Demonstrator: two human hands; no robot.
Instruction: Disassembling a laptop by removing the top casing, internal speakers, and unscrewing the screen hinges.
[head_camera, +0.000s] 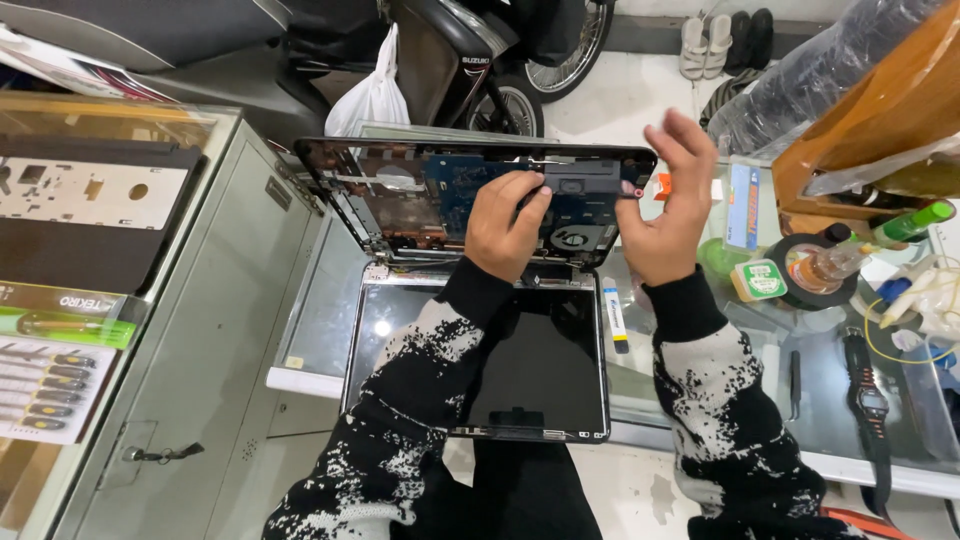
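Indoors, at a glass worktop (700, 420): opened laptop (480, 300) in the middle, left hand (505, 225) gripping a black part (585, 180) inside its raised base, right hand (670, 215) spread wide, steadying the right edge; motorbike (480, 60) far, tape roll (810, 270) right.

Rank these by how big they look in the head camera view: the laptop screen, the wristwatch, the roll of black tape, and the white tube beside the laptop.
1. laptop screen, by far.
2. wristwatch, long with its strap.
3. roll of black tape, partly hidden by a bottle, so its place against the watch is unsure.
4. white tube, smallest.
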